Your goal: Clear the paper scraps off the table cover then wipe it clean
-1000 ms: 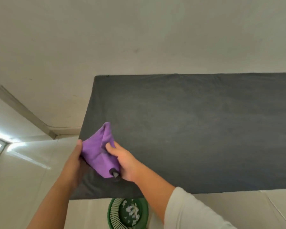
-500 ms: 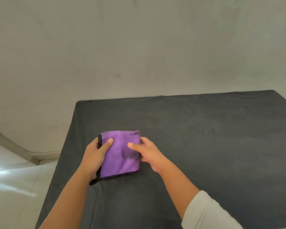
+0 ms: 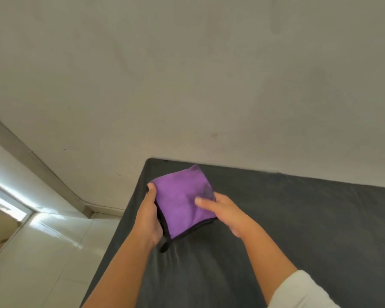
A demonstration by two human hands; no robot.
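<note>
**Operator:** Which step am I on?

**Guide:** You are in the wiping step, by my judgement. No paper scraps show on the table cover (image 3: 276, 218), so the clearing step appears complete. The folded purple cloth (image 3: 182, 198) lies flat on the cover, close to its far left corner.

**Operator:** Confirm how my hands are set.

**Guide:** Your left hand (image 3: 148, 218) grips the left edge of the cloth, thumb on top and the hand wrapped along the black-trimmed side. Your right hand (image 3: 226, 211) rests on the right part of the cloth with the fingers fairly straight, one fingertip pressing the purple surface. The far fingers of that hand are blurred, so I cannot tell whether they curl under the edge.

**Operator:** What does the next move call for?

**Guide:** Proceed as follows, as advice only:
1. Keep the cloth folded and flat against the cover.
2. Apply even downward pressure with the right hand.
3. Draw the cloth from the far left corner toward the right side of the cover, then work back toward the near edge in overlapping passes.

**Operator:** Any caution?

**Guide:** The cover is soft fabric and shows creases just nearer you than the cloth. Heavy drag will likely bunch it. Hold the cover steady with your left hand if it shifts.
</note>
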